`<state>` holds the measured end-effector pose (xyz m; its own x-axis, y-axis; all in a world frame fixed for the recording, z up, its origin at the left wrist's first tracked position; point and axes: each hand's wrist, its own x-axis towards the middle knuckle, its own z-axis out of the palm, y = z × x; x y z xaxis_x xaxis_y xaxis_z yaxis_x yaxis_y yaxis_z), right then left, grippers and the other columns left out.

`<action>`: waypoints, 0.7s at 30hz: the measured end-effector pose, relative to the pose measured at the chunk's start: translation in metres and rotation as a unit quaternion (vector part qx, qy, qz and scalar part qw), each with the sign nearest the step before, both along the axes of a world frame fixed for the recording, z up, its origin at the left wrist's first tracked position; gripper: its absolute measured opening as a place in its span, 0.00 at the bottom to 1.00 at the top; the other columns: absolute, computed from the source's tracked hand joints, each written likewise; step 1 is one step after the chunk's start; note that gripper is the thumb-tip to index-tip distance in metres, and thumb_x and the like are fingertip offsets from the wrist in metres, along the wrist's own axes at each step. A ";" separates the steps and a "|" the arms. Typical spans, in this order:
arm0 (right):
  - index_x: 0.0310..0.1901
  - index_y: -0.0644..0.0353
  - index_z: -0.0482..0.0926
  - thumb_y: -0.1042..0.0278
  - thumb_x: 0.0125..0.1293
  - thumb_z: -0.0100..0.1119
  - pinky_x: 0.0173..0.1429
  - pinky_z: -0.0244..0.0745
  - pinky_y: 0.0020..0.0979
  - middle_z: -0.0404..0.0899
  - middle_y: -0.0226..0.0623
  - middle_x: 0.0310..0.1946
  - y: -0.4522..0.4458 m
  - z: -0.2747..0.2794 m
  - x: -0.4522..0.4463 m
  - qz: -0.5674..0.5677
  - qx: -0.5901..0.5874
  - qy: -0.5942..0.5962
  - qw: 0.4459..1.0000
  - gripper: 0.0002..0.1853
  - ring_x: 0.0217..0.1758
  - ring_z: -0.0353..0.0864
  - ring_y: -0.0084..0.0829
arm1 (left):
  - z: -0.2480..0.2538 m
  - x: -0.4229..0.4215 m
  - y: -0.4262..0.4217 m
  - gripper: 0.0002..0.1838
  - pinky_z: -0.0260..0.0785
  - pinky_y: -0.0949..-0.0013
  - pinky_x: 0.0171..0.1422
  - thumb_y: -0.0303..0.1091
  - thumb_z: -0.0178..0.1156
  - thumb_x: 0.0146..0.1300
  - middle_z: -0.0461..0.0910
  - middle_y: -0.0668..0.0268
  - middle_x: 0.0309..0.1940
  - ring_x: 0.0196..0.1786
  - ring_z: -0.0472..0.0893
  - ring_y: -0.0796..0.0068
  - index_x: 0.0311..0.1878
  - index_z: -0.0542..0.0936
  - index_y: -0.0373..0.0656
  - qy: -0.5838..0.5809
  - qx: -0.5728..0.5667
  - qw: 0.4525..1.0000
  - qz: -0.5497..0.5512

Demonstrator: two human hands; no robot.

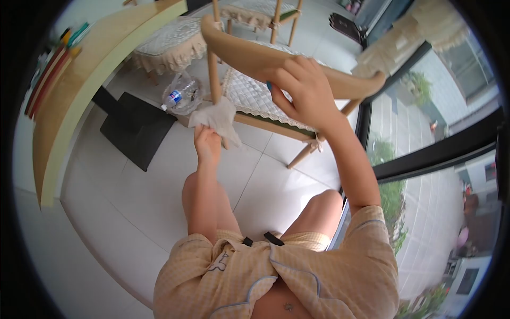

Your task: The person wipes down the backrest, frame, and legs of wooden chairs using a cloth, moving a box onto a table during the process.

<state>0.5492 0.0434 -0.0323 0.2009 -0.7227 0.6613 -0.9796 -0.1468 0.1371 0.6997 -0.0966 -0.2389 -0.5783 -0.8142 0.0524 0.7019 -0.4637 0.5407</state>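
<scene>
A wooden chair with a curved backrest [239,50] and a white quilted seat cushion [255,90] stands before me. My left hand [206,142] is closed on a whitish cloth [218,118], which lies against the lower part of the chair's left back post. My right hand [305,90] is at the backrest, its fingers bent over the rail and the thumb on the near side. A small teal spot shows at its fingertips; whether it is a nail or an object I cannot tell. The undersides of the right fingers are hidden.
Left of the chair, a clear plastic bin [186,95] holds a bottle with a blue label [174,97]. A black metal base plate [138,130] lies under the wooden tabletop [106,48]. Another cushioned seat [170,42] stands behind. Black-framed glass [425,154] borders the right side.
</scene>
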 end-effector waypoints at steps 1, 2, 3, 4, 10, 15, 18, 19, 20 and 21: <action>0.37 0.56 0.75 0.77 0.48 0.54 0.40 0.66 0.34 0.75 0.32 0.32 -0.017 0.006 -0.002 0.013 0.002 0.009 1.000 0.12 0.36 0.72 0.35 | 0.010 -0.004 -0.008 0.22 0.66 0.64 0.53 0.19 0.45 0.51 0.69 0.60 0.49 0.51 0.71 0.68 0.53 0.64 0.37 0.023 -0.020 0.999 0.029; 0.40 0.56 0.74 0.74 0.49 0.55 0.41 0.67 0.35 0.74 0.32 0.33 -0.037 0.009 -0.005 0.004 -0.006 0.029 1.000 0.13 0.39 0.72 0.35 | 0.017 -0.009 -0.017 0.24 0.66 0.65 0.52 0.17 0.45 0.49 0.68 0.59 0.50 0.51 0.70 0.68 0.54 0.63 0.37 0.046 -0.040 0.997 0.056; 0.42 0.55 0.72 0.71 0.50 0.55 0.43 0.67 0.36 0.74 0.32 0.35 -0.053 0.010 -0.006 -0.005 -0.016 0.049 0.999 0.15 0.41 0.72 0.35 | 0.019 -0.016 -0.025 0.24 0.66 0.65 0.52 0.17 0.45 0.49 0.68 0.59 0.50 0.51 0.70 0.68 0.54 0.63 0.37 0.054 -0.038 0.996 0.065; 0.46 0.55 0.70 0.66 0.50 0.58 0.43 0.69 0.37 0.74 0.33 0.37 -0.064 0.008 -0.005 -0.036 -0.022 0.078 0.996 0.19 0.42 0.74 0.36 | 0.019 -0.024 -0.033 0.24 0.66 0.67 0.52 0.16 0.46 0.49 0.67 0.58 0.51 0.51 0.70 0.67 0.54 0.63 0.37 -0.029 -0.123 0.986 0.109; 0.49 0.51 0.69 0.54 0.42 0.64 0.26 0.64 0.28 0.70 0.31 0.28 -0.090 -0.017 0.024 -0.278 -0.023 0.208 0.937 0.30 0.26 0.70 0.28 | 0.050 -0.074 -0.074 0.21 0.67 0.69 0.47 0.21 0.54 0.52 0.68 0.57 0.44 0.47 0.71 0.64 0.51 0.66 0.37 -0.270 -0.348 0.871 0.220; 0.49 0.51 0.70 0.51 0.39 0.64 0.24 0.59 0.26 0.67 0.29 0.25 -0.097 -0.022 0.016 -0.260 -0.096 0.227 0.933 0.32 0.23 0.65 0.26 | 0.068 -0.100 -0.094 0.19 0.67 0.62 0.38 0.31 0.61 0.51 0.70 0.59 0.34 0.35 0.72 0.59 0.45 0.68 0.36 -0.424 -0.527 0.541 0.500; 0.47 0.52 0.70 0.53 0.39 0.64 0.25 0.60 0.26 0.67 0.29 0.25 -0.099 -0.023 0.016 -0.264 -0.101 0.223 0.933 0.30 0.24 0.65 0.27 | 0.076 -0.118 -0.116 0.17 0.66 0.58 0.37 0.36 0.62 0.50 0.70 0.58 0.33 0.32 0.71 0.55 0.38 0.68 0.36 -0.431 -0.539 0.489 0.534; 0.47 0.52 0.71 0.53 0.39 0.64 0.25 0.60 0.25 0.67 0.29 0.25 -0.100 -0.023 0.016 -0.264 -0.107 0.220 0.933 0.30 0.24 0.65 0.26 | 0.079 -0.126 -0.122 0.16 0.66 0.57 0.37 0.37 0.60 0.51 0.70 0.57 0.32 0.34 0.71 0.55 0.35 0.68 0.37 -0.394 -0.521 0.574 0.495; 0.47 0.52 0.71 0.53 0.39 0.64 0.25 0.60 0.25 0.67 0.29 0.25 -0.101 -0.024 0.015 -0.268 -0.104 0.221 0.932 0.30 0.24 0.65 0.26 | 0.080 -0.131 -0.126 0.15 0.66 0.57 0.37 0.38 0.59 0.53 0.70 0.56 0.32 0.35 0.72 0.54 0.32 0.67 0.37 -0.354 -0.498 0.652 0.449; 0.47 0.52 0.71 0.53 0.38 0.64 0.25 0.60 0.25 0.67 0.29 0.25 -0.102 -0.024 0.015 -0.272 -0.109 0.221 0.930 0.30 0.24 0.65 0.26 | 0.081 -0.137 -0.129 0.15 0.66 0.57 0.37 0.38 0.59 0.53 0.70 0.56 0.32 0.35 0.72 0.54 0.32 0.67 0.37 -0.353 -0.499 0.655 0.445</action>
<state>0.5644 -0.0585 -0.0561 0.1322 -0.6561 0.7430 -0.7417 0.4318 0.5133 0.5629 -0.2254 -0.1581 -0.0647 -0.6100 0.7898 -0.1350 0.7895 0.5987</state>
